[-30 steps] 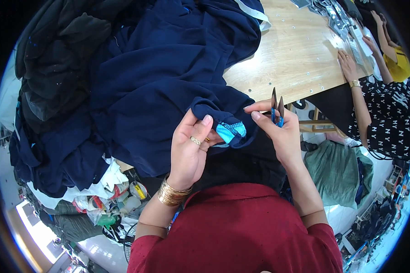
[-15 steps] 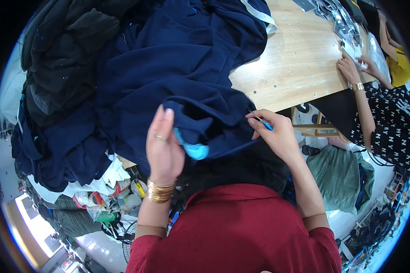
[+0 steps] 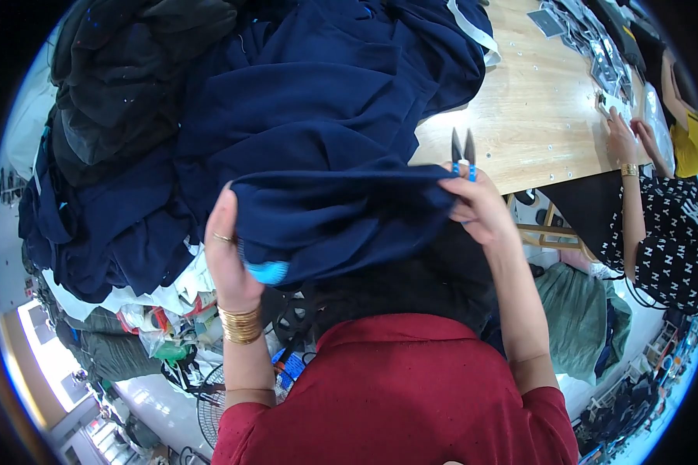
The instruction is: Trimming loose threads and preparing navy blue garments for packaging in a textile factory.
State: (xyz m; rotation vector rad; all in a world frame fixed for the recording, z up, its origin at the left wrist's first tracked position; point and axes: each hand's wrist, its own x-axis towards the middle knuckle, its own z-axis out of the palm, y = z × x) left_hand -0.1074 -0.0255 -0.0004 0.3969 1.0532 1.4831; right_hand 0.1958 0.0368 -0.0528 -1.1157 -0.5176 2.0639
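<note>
A navy blue garment (image 3: 341,221) is stretched between my two hands in front of my body. My left hand (image 3: 234,260) grips its left end, the thumb along the edge and the other fingers largely covered by cloth. Close below that grip, a light blue trim (image 3: 267,273) shows on the fabric. With my right hand (image 3: 485,208) I pinch the garment's right end and also hold small thread snips (image 3: 464,151) with blue handles. Their two pointed blades stand apart and aim away from me, over the wooden table.
More navy cloth (image 3: 310,101) is heaped ahead, with dark garments (image 3: 132,85) at the far left. On the wooden table (image 3: 527,101) lie a white strap (image 3: 477,35) and several grey tags (image 3: 597,46). Another person's hand (image 3: 622,139) works at the right. A wire-guarded fan (image 3: 213,407) stands lower left.
My hands have moved apart, pulling the garment wider and flatter. The snips have swung from lying across the cloth to pointing away from me. The light blue trim has shifted left.
</note>
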